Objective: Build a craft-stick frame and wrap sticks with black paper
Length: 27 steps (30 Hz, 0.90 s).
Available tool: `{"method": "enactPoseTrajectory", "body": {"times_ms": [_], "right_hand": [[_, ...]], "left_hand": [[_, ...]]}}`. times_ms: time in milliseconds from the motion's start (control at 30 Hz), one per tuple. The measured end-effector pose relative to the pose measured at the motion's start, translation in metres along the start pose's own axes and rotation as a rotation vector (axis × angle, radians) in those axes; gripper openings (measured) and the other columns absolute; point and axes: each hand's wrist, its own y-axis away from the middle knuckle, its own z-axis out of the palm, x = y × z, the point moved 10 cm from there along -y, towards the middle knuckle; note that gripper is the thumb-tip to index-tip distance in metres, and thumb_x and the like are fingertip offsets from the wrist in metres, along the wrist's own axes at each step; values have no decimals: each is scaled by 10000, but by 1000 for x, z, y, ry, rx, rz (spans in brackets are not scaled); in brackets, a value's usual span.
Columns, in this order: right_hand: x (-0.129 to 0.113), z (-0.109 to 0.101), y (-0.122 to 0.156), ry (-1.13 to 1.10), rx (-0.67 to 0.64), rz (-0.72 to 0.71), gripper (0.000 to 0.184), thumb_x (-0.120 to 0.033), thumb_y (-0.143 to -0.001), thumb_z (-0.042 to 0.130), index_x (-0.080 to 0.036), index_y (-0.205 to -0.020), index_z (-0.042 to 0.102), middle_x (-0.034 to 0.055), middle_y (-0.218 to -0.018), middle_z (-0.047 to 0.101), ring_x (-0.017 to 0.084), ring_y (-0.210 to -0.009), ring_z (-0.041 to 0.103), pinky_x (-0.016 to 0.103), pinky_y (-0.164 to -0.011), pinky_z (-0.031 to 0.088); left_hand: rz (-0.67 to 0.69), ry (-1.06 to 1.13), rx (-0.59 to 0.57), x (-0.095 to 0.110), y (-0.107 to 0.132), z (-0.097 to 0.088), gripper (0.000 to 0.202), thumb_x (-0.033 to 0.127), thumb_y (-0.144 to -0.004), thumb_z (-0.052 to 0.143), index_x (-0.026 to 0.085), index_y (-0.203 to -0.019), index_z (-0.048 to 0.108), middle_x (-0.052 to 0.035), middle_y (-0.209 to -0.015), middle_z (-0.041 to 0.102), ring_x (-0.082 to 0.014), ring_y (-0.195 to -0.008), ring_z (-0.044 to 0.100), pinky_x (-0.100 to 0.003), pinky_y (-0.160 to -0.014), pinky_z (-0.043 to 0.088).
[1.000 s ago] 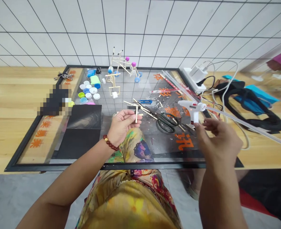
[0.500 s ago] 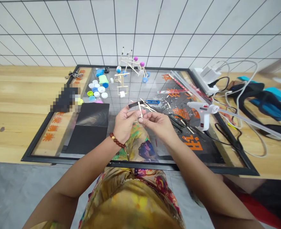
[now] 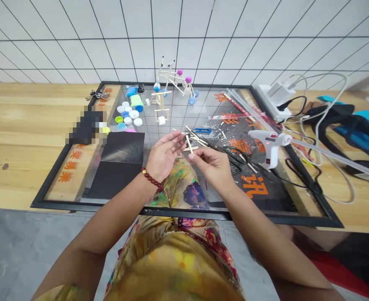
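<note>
My left hand, with a red bead bracelet at the wrist, is raised over my lap with its fingers stretched toward a small piece made of thin wooden sticks. My right hand pinches the lower end of that stick piece between thumb and fingers. Both hands hover just above the near part of a framed glass sheet lying on the floor. More loose sticks lie on the glass right behind the hands. A white glue gun stands to the right of my right hand, apart from it.
Black scissors lie by my right hand. A stick model with coloured caps and several bottle caps sit at the far side. Black sheets lie left. A power strip and cables are on the right.
My right hand came away from beside the glue gun and joined the left at the stick piece. The left hand's fingers have opened out, and the right hand now pinches the piece.
</note>
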Motion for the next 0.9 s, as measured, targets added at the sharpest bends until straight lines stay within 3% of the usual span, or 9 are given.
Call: {"method": "enactPoseTrajectory", "body": {"times_ms": [200,433,900], "right_hand": [[-11,2,3,89,-35,-73,202,-324,-815,656,-165,-691,665,-15,-603,586,97,-551,465,246,-569,385],[-8,0,4,103,-47,-62,212,-331,-827,642,-167,-694,654,-20,-599,571,95,-546,450,242,-560,371],[-14,3,6,155,-86,-88,246,-350,-865,596,-187,-687,636,-17,-589,583,112,-544,476,256,-567,377]], "left_hand": [[-9,-36,-63,3,4,10,160,80,-838,620,162,-927,727,-44,-904,767,-141,-853,718,-280,-846,523],[-18,-62,-51,2,6,10,159,78,-821,643,164,-936,712,-37,-861,765,-139,-841,720,-294,-889,515],[13,-101,-116,5,6,13,247,95,-740,666,176,-966,724,-15,-806,734,-137,-810,694,-277,-835,507]]}}
